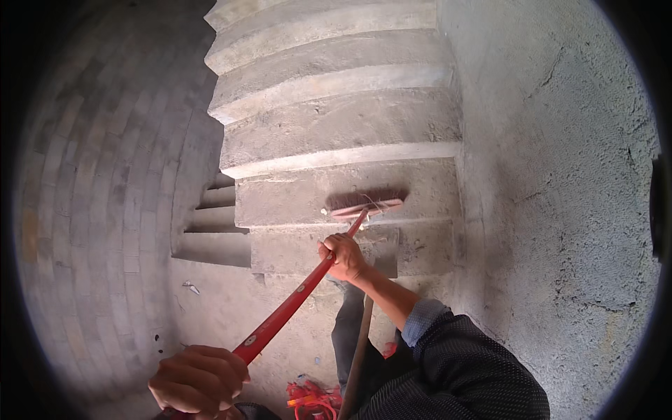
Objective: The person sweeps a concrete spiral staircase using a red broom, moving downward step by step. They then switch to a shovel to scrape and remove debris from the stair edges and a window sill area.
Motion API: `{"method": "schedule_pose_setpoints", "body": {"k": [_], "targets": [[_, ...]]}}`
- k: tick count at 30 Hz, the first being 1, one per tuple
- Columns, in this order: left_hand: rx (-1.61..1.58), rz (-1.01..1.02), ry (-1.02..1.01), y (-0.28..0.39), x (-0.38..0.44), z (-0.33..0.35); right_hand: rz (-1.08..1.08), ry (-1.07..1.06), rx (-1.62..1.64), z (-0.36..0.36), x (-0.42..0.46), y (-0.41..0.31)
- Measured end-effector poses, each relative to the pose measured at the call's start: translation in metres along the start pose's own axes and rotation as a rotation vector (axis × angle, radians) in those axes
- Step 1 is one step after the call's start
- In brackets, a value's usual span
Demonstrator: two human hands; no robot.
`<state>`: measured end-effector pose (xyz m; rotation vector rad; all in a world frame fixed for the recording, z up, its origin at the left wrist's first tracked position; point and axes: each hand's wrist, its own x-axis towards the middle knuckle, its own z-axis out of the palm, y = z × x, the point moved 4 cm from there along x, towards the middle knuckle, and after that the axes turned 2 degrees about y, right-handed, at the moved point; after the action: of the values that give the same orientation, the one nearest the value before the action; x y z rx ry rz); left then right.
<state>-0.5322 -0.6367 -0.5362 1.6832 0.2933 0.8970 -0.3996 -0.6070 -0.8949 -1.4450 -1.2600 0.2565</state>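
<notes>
Both my hands grip a push broom by its red handle (286,304), which runs slantwise up and to the right. My left hand (199,380) is wrapped around the upper end, close to me at the lower left. Farther down the shaft, my right hand (342,256) closes around it near the head. The broom head (367,205) has a pinkish back and dark bristles, slightly blurred. It is over a low step (283,197) of a rough concrete staircase, near the step's front edge. Pale strands of debris cling to the head.
More concrete steps (336,123) rise ahead. A rough plastered wall (551,210) borders them on the right; a block wall (105,210) stands left. Descending steps (218,247) lie left of the flight. Beside my leg leans a wooden pole (362,341). Red plastic items (315,399) lie on the floor.
</notes>
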Motion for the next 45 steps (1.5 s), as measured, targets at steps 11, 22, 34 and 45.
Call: {"method": "schedule_pose_setpoints", "body": {"k": [11, 22, 34, 45], "targets": [[-0.081, 0.179, -0.118, 0.069, -0.034, 0.007, 0.006, 0.065, -0.004, -0.034, -0.06, -0.096], [0.159, 0.043, -0.025, 0.011, -0.052, 0.017, -0.061, -0.009, -0.021, -0.014, 0.036, -0.012], [-0.142, 0.223, 0.195, 0.067, -0.051, -0.018, -0.004, -0.21, -0.106, -0.022, -0.031, -0.078], [0.106, 0.055, 0.238, -0.011, -0.061, 0.006, 0.023, -0.186, -0.125, -0.017, 0.011, 0.013]]}}
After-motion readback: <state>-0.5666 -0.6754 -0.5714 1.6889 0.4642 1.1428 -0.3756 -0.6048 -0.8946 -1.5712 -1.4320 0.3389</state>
